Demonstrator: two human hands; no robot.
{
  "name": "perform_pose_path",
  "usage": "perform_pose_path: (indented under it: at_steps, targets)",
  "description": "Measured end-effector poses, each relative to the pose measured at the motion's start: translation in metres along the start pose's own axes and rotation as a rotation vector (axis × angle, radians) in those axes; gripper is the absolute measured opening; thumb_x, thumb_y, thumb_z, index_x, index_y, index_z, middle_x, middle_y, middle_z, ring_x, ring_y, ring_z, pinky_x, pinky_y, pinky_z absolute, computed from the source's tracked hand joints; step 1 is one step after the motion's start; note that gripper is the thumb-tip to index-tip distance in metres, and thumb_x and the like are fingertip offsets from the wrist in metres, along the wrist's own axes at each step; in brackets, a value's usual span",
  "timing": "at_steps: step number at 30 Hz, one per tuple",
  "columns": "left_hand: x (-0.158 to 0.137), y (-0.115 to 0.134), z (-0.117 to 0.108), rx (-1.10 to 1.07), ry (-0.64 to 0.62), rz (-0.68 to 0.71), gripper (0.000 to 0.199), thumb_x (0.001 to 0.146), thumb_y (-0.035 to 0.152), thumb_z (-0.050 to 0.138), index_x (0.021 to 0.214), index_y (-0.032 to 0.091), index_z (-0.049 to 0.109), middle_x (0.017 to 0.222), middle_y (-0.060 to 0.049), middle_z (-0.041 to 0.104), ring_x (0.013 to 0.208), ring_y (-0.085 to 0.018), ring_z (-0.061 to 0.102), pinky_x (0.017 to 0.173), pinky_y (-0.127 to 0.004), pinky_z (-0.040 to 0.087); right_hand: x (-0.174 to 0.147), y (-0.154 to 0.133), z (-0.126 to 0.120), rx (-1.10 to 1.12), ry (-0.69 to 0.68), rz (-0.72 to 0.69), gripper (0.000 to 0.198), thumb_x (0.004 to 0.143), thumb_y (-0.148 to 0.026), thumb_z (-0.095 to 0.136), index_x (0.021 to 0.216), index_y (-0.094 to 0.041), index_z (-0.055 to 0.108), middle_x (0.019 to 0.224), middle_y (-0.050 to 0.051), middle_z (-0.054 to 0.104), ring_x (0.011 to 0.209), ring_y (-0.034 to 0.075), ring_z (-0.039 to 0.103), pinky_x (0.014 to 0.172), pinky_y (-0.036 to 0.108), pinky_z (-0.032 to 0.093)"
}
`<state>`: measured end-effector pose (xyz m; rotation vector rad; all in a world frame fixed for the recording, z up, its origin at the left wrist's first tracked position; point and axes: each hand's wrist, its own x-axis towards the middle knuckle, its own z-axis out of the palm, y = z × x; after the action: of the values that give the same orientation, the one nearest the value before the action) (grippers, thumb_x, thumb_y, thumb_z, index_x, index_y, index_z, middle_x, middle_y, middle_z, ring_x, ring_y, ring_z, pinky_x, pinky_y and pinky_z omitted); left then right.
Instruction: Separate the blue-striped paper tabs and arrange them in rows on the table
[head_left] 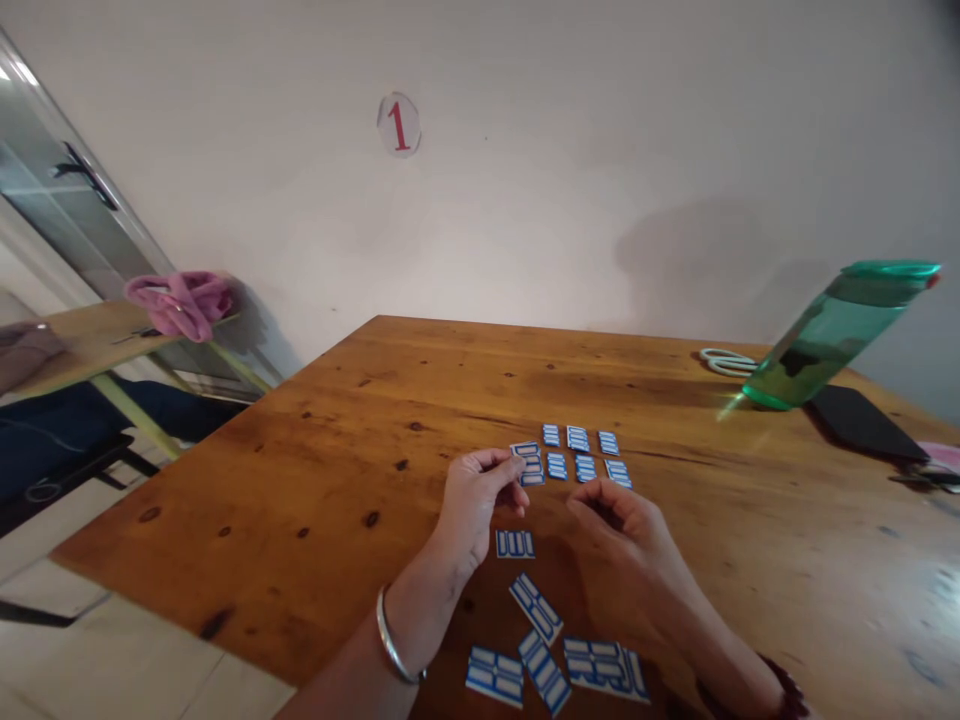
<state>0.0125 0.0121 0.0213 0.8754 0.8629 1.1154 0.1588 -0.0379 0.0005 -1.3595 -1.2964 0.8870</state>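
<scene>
My left hand [480,495] pinches a small sheet of blue-bordered white label stickers [532,464] between thumb and fingers, just above the wooden table. My right hand [622,520] is to its right with the fingers curled and the thumb against them; whatever they hold, if anything, is hidden. Beyond the hands, small label pieces lie in two rows, among them one label piece [556,466] and another label piece [619,472] close to my right fingertips. A separate label strip [515,544] lies between my wrists. Nearer me are several loose sheets, including a tilted label sheet [536,607] and an overlapping label pile [606,668].
A green translucent bottle [832,335] leans at the right, by a black flat device [866,424] and a coiled white cable [727,361]. A pink cloth [184,303] lies on another table at left. A wall stands behind the wooden table [337,420].
</scene>
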Motion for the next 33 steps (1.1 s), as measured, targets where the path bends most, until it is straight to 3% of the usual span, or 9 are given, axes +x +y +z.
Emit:
perform_pose_path:
  at_steps: [7,14,23,33]
  targets:
    - [0.001,0.002,-0.001,-0.042,0.029,0.003,0.018,0.056,0.025,0.069,0.058,0.013,0.056,0.039,0.002,0.054,0.034,-0.007,0.044,0.036,-0.018,0.036,-0.007,-0.01,-0.004,-0.266,-0.265,-0.099,0.013,0.075,-0.024,0.052,0.067,-0.019,0.061,0.058,-0.002,0.057,0.054,0.012,0.047,0.049,0.023,0.034]
    - [0.002,0.002,-0.003,-0.055,0.031,0.023,0.017,0.056,0.024,0.07,0.059,0.012,0.057,0.041,0.003,0.053,0.035,-0.007,0.046,0.036,-0.018,0.036,-0.012,-0.024,-0.011,-0.389,-0.395,-0.153,0.015,0.072,-0.012,0.051,0.064,-0.021,0.061,0.06,-0.003,0.061,0.056,0.013,0.053,0.05,0.022,0.036]
    - [0.003,0.001,-0.004,-0.063,0.017,0.035,0.017,0.056,0.023,0.069,0.057,0.012,0.057,0.04,0.003,0.053,0.035,-0.007,0.045,0.036,-0.017,0.038,-0.024,-0.019,0.002,-0.529,-0.606,-0.188,0.021,0.07,-0.005,0.047,0.067,-0.017,0.064,0.062,-0.002,0.062,0.055,0.009,0.053,0.051,0.019,0.033]
    - [0.005,-0.002,-0.005,-0.071,0.019,0.034,0.016,0.056,0.023,0.069,0.057,0.013,0.056,0.041,0.003,0.055,0.034,-0.007,0.045,0.035,-0.018,0.038,-0.038,-0.017,0.017,-0.562,-0.608,-0.289,0.017,0.073,-0.007,0.05,0.068,-0.018,0.061,0.068,-0.002,0.06,0.059,0.009,0.052,0.053,0.017,0.033]
